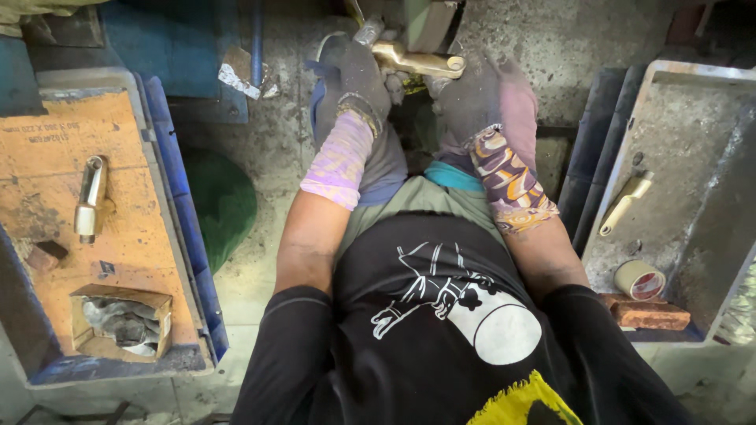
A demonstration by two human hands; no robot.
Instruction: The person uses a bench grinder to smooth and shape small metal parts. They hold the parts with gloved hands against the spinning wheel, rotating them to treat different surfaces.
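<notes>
1. Left hand [358,75]: gloved in dark fabric with a pale purple sleeve on the forearm. It is closed around the left end of a brass fitting [417,61].
2. Right hand [472,94]: gloved, with a patterned sleeve on the forearm. It is clamped on the right portion of the same brass fitting, just below its rolled end.
3. Brass fitting: held between both hands at the top centre of the view, lying roughly level and touching the lower edge of a grinding wheel [429,24].
4. Left side: a blue crate [185,228] carries an orange cardboard sheet [118,197]. A polished metal handle [90,201] lies on the sheet; a small open box [122,323] of grey parts sits near its lower edge.
5. Right side: a grey metal tray [685,126] holds a second brass piece [626,203], a roll of tape [639,280] and a brick [650,315].
</notes>
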